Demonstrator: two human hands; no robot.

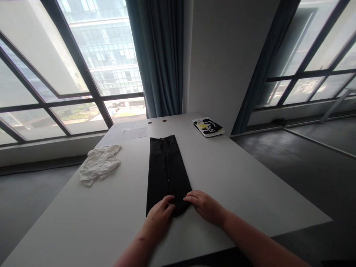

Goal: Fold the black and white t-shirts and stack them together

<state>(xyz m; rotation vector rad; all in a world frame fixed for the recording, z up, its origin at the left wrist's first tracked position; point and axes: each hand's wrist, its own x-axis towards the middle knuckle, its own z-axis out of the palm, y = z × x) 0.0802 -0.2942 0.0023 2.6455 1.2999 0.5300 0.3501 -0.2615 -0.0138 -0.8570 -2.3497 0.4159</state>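
The long white surface [236, 185] is running away from the viewer toward a corner of the room, with the folded black trousers [167, 174] lying lengthwise down its middle and serving as the reference for everything else. At the near end of the trousers, the left grip [159, 218] is resting on the rounded fold, its fingers curling over the fabric, though whether they are pinching it is impossible to tell. The right grip [205, 207] is lying open just beside it, its fingertips touching the same end from the other side, so the two grips are close together but not meeting. To the left of the trousers, a crumpled white cloth [100, 165] is lying in a loose heap, well apart from them. Beyond the trousers and to the left, sheets of printed paper [125, 133] are lying flat near the far edge. Directly beyond the trousers, two small round holes [157, 121] are showing in the surface, and farther right a book [208, 127] with a black, yellow and white cover is lying at an angle. Past the far end of the trousers, a teal curtain [158, 55] is hanging beside a white pillar [222, 55], with large dark-framed windows [69, 74] looking onto a glass office building [105, 48]. A grey floor [306, 167] is stretching away to the right of the trousers.
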